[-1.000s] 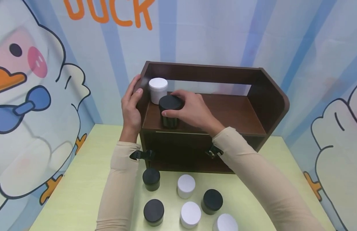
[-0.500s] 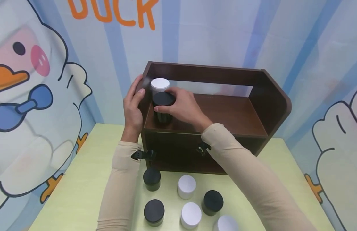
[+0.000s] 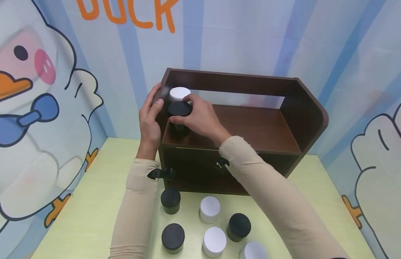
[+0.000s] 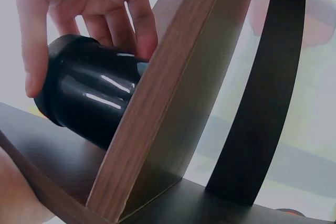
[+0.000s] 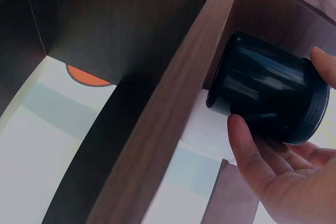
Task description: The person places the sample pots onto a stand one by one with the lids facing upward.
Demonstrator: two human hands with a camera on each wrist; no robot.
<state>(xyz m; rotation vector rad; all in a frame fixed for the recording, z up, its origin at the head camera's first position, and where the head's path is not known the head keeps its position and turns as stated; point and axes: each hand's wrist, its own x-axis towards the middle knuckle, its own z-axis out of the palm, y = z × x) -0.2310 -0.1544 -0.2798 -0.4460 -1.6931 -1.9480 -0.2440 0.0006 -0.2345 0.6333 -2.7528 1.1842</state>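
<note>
My right hand (image 3: 203,117) grips a black lidded jar (image 3: 180,109) round its lid, thumb in front and fingers behind. The jar is upright over the left end of the upper shelf of a dark brown wooden rack (image 3: 249,126). Right behind it stands a white jar (image 3: 180,92), partly hidden. In the right wrist view the fingers (image 5: 242,135) lie along the side of the black jar (image 5: 268,90). My left hand (image 3: 150,122) rests against the outside of the rack's left side panel, its fingers extended along the edge.
In front of the rack, several black and white jars stand on the pale yellow table (image 3: 90,201), among them a black jar (image 3: 170,200) and a white jar (image 3: 210,208). A striped curtain (image 3: 239,36) with duck drawings hangs behind.
My right hand has carried the black jar left, towards the rack's left panel and in front of the white jar. The left hand keeps its place on the panel.
</note>
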